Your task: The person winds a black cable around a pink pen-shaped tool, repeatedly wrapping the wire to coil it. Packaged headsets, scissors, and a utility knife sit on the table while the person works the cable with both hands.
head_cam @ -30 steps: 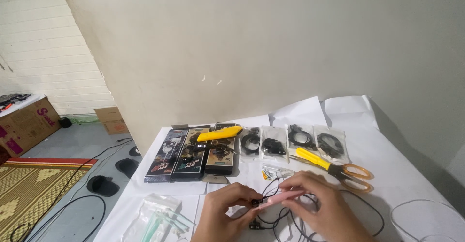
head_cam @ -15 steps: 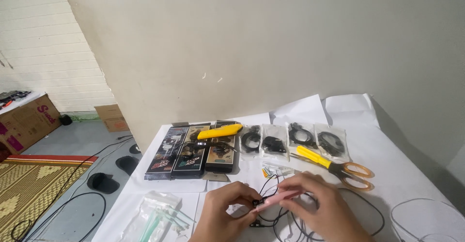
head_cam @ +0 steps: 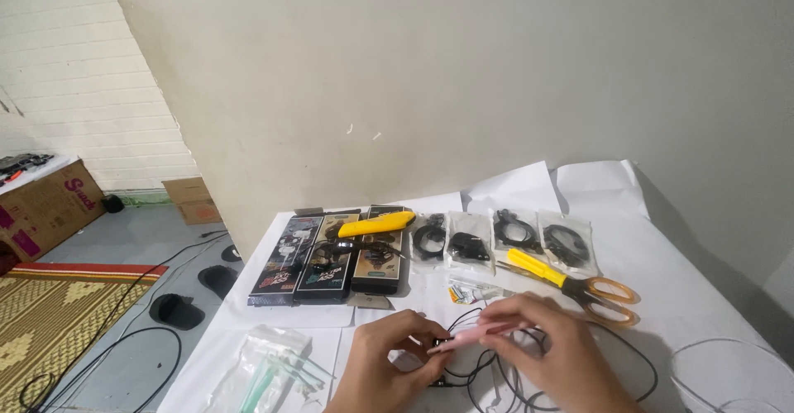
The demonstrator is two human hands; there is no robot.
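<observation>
Both hands pinched a thin pink tool (head_cam: 475,333), the right hand (head_cam: 550,343) at one end and the left hand (head_cam: 397,355) by a small black part, above tangled black wire (head_cam: 496,372) on the bench (head_cam: 686,281), near scissors (head_cam: 591,293); a slip could snag the wire.

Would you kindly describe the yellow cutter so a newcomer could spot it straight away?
On the white paper-covered table, look at the row of three dark flat boxes on the left. The yellow utility knife lies slanted across their far ends. Unlike the yellow-handled screwdriver near the scissors, it is broad and has no shaft.
</observation>
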